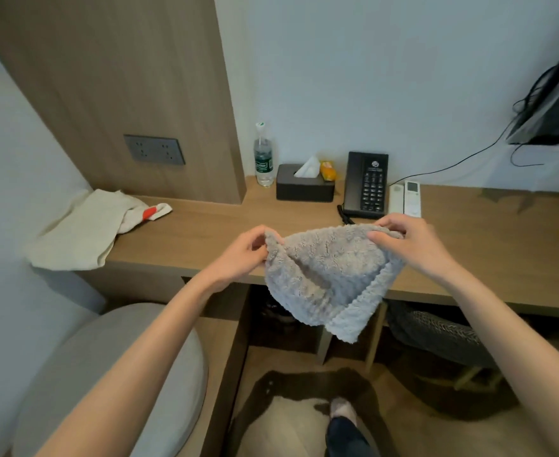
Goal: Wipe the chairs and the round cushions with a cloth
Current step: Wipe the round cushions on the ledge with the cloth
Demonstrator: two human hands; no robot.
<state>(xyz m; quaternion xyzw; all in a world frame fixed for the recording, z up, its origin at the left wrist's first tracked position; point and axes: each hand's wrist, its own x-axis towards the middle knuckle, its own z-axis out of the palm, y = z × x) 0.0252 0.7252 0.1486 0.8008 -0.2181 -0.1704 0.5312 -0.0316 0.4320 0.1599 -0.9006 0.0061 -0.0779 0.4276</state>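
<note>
Both hands hold a fluffy grey cloth point(324, 278) up over the front edge of the desk point(205, 232) — the left hand point(245, 252) pinches one upper corner with curled fingers point(259, 233), the right hand point(413, 245) pinches the other, and the rest hangs down. A round grey cushion point(106, 374) sits below the desk's left end; a phone point(367, 186) stands at its back edge

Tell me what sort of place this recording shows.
Probably a hotel room: a black corded desk phone, a black tissue box and a clear plastic water bottle stand on a long wooden desk.
</note>
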